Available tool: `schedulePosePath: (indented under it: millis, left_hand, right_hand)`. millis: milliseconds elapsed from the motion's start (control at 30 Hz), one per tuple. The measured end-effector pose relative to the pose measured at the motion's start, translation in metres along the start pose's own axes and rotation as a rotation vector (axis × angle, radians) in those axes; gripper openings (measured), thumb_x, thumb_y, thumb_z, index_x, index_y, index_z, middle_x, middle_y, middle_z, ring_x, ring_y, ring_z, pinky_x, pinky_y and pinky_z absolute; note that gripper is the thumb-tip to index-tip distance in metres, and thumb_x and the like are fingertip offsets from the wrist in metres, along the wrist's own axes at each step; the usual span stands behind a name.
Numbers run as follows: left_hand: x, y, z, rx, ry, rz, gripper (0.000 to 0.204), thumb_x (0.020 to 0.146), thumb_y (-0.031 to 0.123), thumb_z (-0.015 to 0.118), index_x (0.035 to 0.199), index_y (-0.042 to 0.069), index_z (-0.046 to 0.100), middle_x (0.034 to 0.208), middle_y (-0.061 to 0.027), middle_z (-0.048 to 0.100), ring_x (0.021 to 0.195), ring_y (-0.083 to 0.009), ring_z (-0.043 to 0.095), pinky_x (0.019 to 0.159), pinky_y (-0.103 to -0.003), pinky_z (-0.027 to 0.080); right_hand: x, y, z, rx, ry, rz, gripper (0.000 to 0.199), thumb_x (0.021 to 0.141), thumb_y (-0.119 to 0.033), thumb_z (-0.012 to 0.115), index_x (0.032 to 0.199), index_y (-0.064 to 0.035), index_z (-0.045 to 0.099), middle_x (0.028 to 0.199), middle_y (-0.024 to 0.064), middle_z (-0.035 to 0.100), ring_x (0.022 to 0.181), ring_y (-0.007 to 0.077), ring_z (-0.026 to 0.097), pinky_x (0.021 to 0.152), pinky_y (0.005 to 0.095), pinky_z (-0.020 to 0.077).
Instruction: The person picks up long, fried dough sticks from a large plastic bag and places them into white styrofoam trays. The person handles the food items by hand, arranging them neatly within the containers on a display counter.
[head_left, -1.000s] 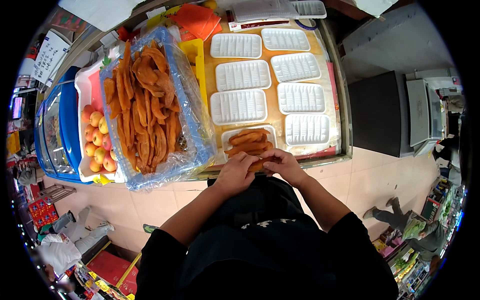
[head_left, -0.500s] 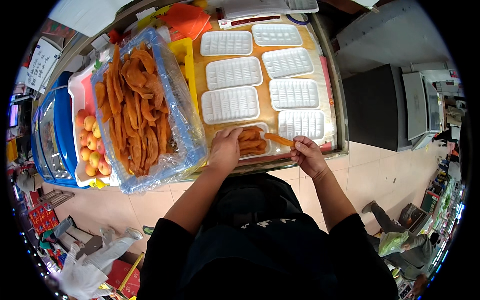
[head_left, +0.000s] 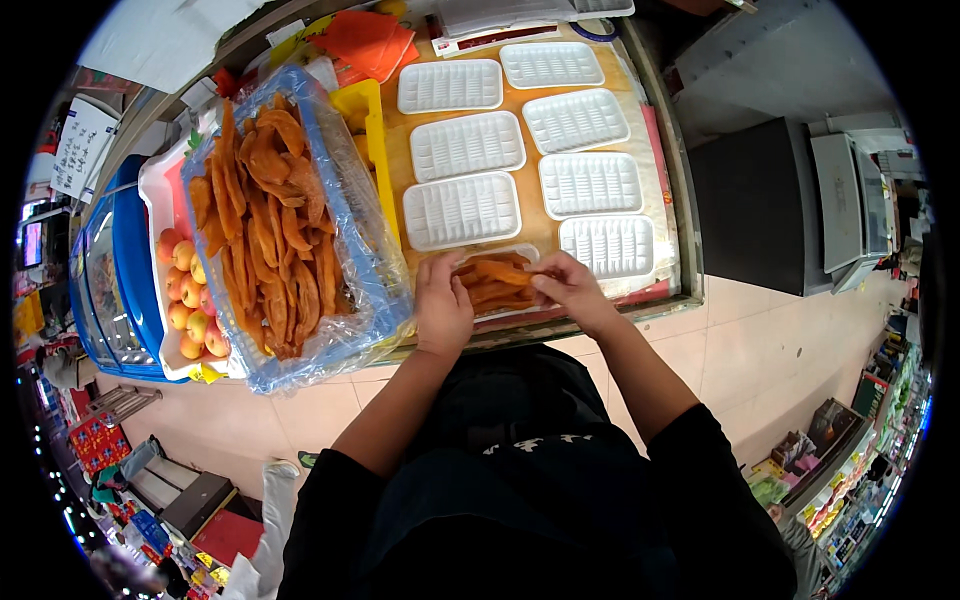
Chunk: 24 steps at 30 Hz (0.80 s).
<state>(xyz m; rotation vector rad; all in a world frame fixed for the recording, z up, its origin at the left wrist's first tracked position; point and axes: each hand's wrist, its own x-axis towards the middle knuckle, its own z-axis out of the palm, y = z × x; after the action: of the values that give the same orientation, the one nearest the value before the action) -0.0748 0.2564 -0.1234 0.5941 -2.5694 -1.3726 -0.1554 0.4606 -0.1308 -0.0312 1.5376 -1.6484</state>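
- Left hand (head_left: 442,312) rests on the near tray (head_left: 497,287), its grip curled over the orange strips (head_left: 492,283).
- Right hand (head_left: 566,289) pinches a strip.
- Six empty white trays (head_left: 462,210) lie beyond on the surface.
- Clear bag of strips (head_left: 275,225) sits left, in a blue crate.

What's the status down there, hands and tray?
Left hand resting on near tray, fingers on the orange strips. Right hand pinching one strip at tray's right end. Six empty white trays beyond; nothing blocking.
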Motion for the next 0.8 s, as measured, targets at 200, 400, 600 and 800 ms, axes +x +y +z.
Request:
schedulePosePath:
  millis: [200,400,600,800]
  left_hand:
    - [-0.004,-0.001,-0.004,0.220,-0.085,0.108,0.042,0.076,-0.006,0.051,0.116,0.005,0.055,0.114,-0.0171,0.055,0.106,-0.0359,0.052,0.093,-0.043,0.042]
    - [-0.005,-0.020,0.003,0.323,-0.161,0.122,0.039,0.077,-0.003,0.055,0.114,0.004,0.056,0.111,-0.0169,0.058,0.105,-0.0355,0.053,0.092,-0.043,0.042]
    - [0.002,-0.015,0.006,0.024,-0.033,0.018,0.033,0.082,0.000,0.055,0.115,0.000,0.055,0.107,-0.0190,0.059,0.097,-0.0346,0.058,0.087,-0.039,0.046]
    - [0.011,-0.027,0.011,-0.017,-0.012,-0.140,0.023,0.085,0.002,0.053,0.106,0.002,0.061,0.102,-0.0183,0.062,0.093,-0.0332,0.060,0.083,-0.038,0.048]
  right_hand:
    - [0.043,-0.009,0.034,-0.279,-0.145,-0.064,0.020,0.086,-0.001,0.063,0.104,-0.0045,0.054,0.091,0.0033,0.059,0.082,0.0080,0.056,0.071,0.0239,0.0493]
    - [0.065,0.009,0.034,-0.303,-0.163,-0.071,0.019,0.083,-0.009,0.067,0.099,-0.0018,0.059,0.085,0.0044,0.062,0.078,0.0115,0.059,0.071,0.0269,0.0492]
    - [0.061,-0.019,0.038,-0.092,-0.022,0.090,0.020,0.087,-0.019,0.065,0.097,-0.0023,0.062,0.080,0.0050,0.062,0.068,0.0094,0.058,0.060,0.0256,0.0489]
    - [0.072,-0.002,0.035,-0.307,0.120,0.071,0.018,0.086,-0.018,0.065,0.095,-0.0025,0.063,0.074,0.0070,0.062,0.062,0.0131,0.058,0.057,0.0283,0.0492]
